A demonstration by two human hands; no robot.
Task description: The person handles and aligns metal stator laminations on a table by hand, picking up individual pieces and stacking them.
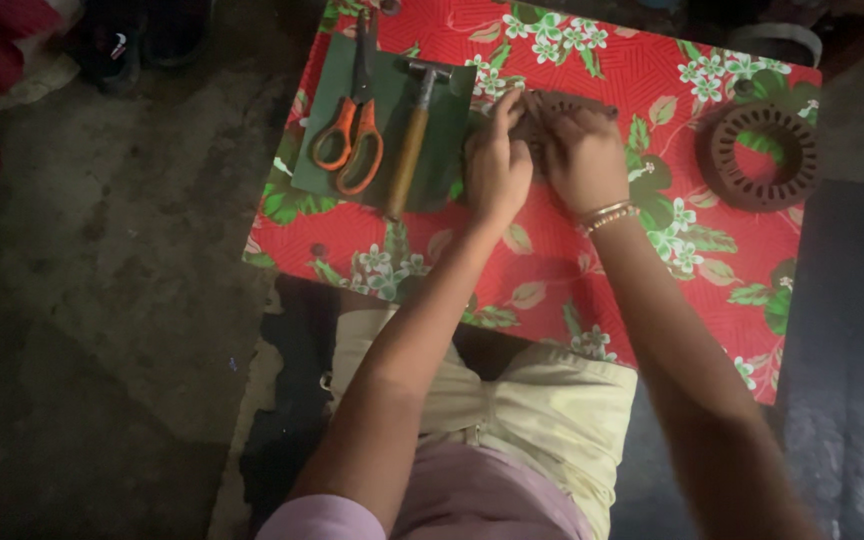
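Both of my hands rest together on a brown slotted metal ring [564, 103] lying on a low table with a red floral cloth [612, 60]. My left hand [497, 160] pinches the ring's left edge with its fingertips. My right hand [582, 155], with bangles at the wrist, covers the ring's near side and grips it. Most of the ring is hidden under my fingers.
A dark green sheet [452, 150] lies left of my hands, with orange-handled scissors [349, 135] and a wooden-handled hammer [412, 135] on it. A second brown slotted ring [760, 155] sits at the table's right. Bare concrete floor [122, 270] spreads to the left.
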